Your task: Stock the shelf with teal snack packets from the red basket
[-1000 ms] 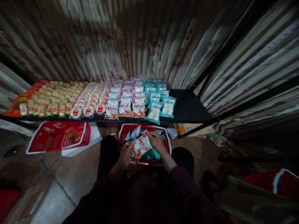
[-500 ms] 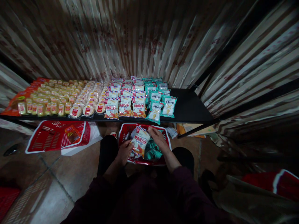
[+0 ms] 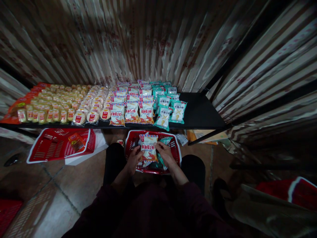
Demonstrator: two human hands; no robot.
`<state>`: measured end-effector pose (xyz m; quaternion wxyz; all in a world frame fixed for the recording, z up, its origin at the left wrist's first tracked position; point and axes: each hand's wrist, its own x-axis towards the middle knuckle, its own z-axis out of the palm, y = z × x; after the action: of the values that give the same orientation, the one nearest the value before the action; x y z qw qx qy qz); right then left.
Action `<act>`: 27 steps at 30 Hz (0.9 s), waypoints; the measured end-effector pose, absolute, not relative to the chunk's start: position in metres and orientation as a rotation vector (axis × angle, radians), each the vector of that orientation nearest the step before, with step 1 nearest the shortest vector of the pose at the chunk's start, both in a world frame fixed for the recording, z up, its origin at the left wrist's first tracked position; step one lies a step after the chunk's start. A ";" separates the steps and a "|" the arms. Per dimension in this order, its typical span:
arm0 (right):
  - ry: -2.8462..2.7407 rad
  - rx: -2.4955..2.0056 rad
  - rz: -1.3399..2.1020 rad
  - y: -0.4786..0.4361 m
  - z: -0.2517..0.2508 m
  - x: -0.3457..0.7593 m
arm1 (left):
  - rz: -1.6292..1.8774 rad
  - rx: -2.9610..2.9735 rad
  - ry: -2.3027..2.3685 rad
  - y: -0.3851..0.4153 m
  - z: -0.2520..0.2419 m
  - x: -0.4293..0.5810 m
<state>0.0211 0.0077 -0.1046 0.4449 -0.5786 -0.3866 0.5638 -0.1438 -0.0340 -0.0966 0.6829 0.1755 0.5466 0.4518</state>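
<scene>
Between my two hands is a white-and-orange snack bag (image 3: 149, 148) with striped ends, its printed face toward me. My left hand (image 3: 134, 159) is closed on the bag's left edge. On its right edge, my right hand (image 3: 164, 152) pinches it with thumb and fingers. Beneath it, between my knees, stands a red shopping basket (image 3: 176, 150) with a white rim. Teal snack bags (image 3: 165, 140) lie inside the basket, partly hidden by the held bag and my hands.
A black shelf (image 3: 200, 112) crosses in front of me. Rows of white-and-orange bags (image 3: 132, 111), teal bags (image 3: 163, 116), round wrapped pastries (image 3: 92, 116) and small yellow packs (image 3: 49, 114) stand on it. Another red basket (image 3: 59, 145) lies below left. Striped curtains (image 3: 148, 39) hang behind.
The snack bag has turned from tilted to nearly upright and level. My right hand has come in from beside it to grip its right edge; my left hand keeps hold.
</scene>
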 end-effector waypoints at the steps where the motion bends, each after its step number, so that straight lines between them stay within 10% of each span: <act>1: -0.963 -1.440 1.399 0.008 -0.105 0.021 | 0.987 0.428 1.231 -0.032 -0.094 -0.144; 27: -0.654 -1.309 1.756 -0.021 -0.086 0.013 | 1.167 0.387 1.271 -0.015 -0.078 -0.131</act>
<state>0.0126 -0.0211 -0.0860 0.4149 -0.5210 -0.2602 0.6991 -0.1311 -0.0151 -0.0775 0.6339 0.1692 0.5560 0.5102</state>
